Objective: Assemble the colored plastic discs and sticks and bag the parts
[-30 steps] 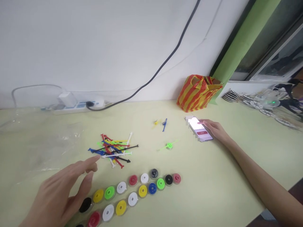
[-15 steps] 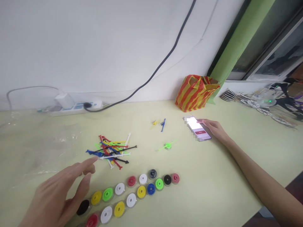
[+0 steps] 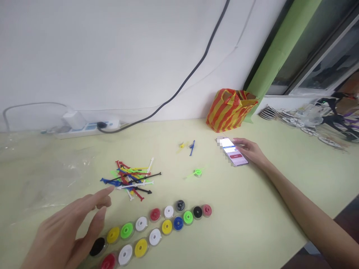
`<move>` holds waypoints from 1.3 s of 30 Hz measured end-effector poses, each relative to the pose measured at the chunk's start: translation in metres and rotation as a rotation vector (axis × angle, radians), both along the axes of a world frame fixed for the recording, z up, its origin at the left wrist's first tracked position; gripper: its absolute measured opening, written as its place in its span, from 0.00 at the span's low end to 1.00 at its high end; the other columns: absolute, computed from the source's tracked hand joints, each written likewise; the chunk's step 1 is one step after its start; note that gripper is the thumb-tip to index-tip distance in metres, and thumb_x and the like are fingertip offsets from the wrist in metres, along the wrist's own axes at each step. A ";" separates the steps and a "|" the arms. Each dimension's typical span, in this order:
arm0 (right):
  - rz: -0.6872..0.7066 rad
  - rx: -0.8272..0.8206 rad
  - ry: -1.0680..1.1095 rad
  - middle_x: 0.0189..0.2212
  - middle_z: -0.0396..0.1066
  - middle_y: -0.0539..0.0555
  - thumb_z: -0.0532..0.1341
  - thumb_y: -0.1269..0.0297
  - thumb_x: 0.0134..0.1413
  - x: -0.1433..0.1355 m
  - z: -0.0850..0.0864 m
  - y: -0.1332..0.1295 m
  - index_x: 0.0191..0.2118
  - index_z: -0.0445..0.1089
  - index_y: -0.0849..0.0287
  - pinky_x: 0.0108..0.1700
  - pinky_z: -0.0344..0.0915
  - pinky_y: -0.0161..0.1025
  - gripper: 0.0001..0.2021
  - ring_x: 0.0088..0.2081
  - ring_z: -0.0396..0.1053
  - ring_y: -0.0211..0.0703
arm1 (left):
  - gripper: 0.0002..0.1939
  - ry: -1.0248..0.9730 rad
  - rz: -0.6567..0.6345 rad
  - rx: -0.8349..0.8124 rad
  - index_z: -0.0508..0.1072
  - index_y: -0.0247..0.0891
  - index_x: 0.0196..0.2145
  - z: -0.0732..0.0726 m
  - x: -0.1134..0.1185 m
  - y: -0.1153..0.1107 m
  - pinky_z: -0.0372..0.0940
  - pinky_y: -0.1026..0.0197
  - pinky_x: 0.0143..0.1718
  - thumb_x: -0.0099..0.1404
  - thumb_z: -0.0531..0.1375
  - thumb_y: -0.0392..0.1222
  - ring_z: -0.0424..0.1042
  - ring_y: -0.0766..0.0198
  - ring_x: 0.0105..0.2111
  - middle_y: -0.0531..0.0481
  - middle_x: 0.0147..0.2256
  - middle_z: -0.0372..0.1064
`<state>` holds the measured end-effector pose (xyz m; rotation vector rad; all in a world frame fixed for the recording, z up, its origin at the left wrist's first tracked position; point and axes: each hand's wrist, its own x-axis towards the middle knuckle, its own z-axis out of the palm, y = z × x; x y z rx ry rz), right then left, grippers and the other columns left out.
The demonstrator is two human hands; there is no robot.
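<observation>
My left hand (image 3: 73,228) hovers at the lower left with its thumb and index finger apart, holding nothing. Its index fingertip is close to a pile of plastic arrow pointers (image 3: 131,179) in red, blue, black, white, yellow and green. Below the pile run two rows of small round spools in clear cups, among them a yellow spool (image 3: 141,247) and a blue spool (image 3: 178,223). On the right, a lit phone (image 3: 235,155) lies flat on the table; my right hand (image 3: 251,151) rests at its right edge, fingers apart over the screen side.
A green spinner (image 3: 198,172), a blue spinner (image 3: 192,147) and a yellow spinner (image 3: 181,145) lie mid-table. Behind the phone stands a striped bag (image 3: 231,110). A power strip (image 3: 89,127), black cable (image 3: 185,82) and clear plastic bag (image 3: 58,179) are at left and back.
The phone screen now shows an added blue bar. My right hand's fingers have shifted slightly on the phone's edge. My left hand stays in place, and the whole view has shifted a little.
</observation>
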<state>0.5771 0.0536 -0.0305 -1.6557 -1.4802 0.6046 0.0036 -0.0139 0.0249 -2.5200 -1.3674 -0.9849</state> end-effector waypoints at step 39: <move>0.094 -0.073 0.180 0.64 0.65 0.60 0.72 0.54 0.47 0.004 -0.018 -0.049 0.71 0.46 0.46 0.65 0.58 0.57 0.50 0.62 0.65 0.59 | 0.17 -0.063 -0.162 0.183 0.65 0.38 0.58 -0.009 0.007 0.008 0.66 0.64 0.35 0.74 0.50 0.41 0.72 0.67 0.29 0.53 0.32 0.74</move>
